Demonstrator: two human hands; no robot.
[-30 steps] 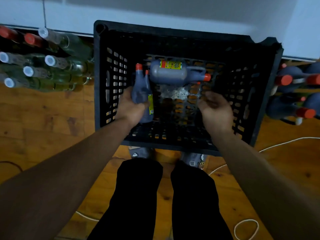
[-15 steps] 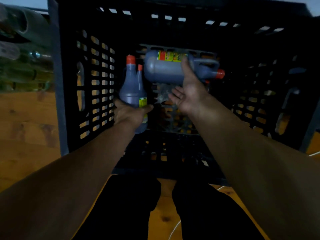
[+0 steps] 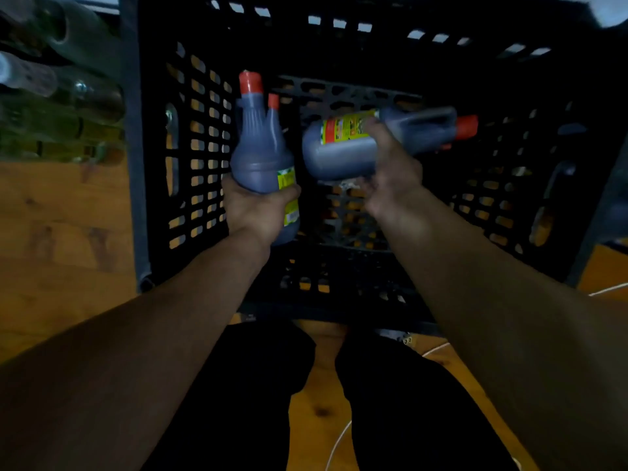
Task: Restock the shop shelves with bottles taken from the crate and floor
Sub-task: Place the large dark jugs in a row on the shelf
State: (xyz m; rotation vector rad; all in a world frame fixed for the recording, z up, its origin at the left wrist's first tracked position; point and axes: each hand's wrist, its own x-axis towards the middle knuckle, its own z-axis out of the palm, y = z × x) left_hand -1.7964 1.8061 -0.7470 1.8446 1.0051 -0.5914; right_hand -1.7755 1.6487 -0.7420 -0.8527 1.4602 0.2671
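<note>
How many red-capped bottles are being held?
3: large bottle and small bottle in the left hand, jug sideways in the right hand. The crate may hide others.

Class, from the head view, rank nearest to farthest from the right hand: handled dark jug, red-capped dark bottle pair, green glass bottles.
1. Handled dark jug, in the right hand.
2. Red-capped dark bottle pair, in the left hand.
3. Green glass bottles, far left.
</note>
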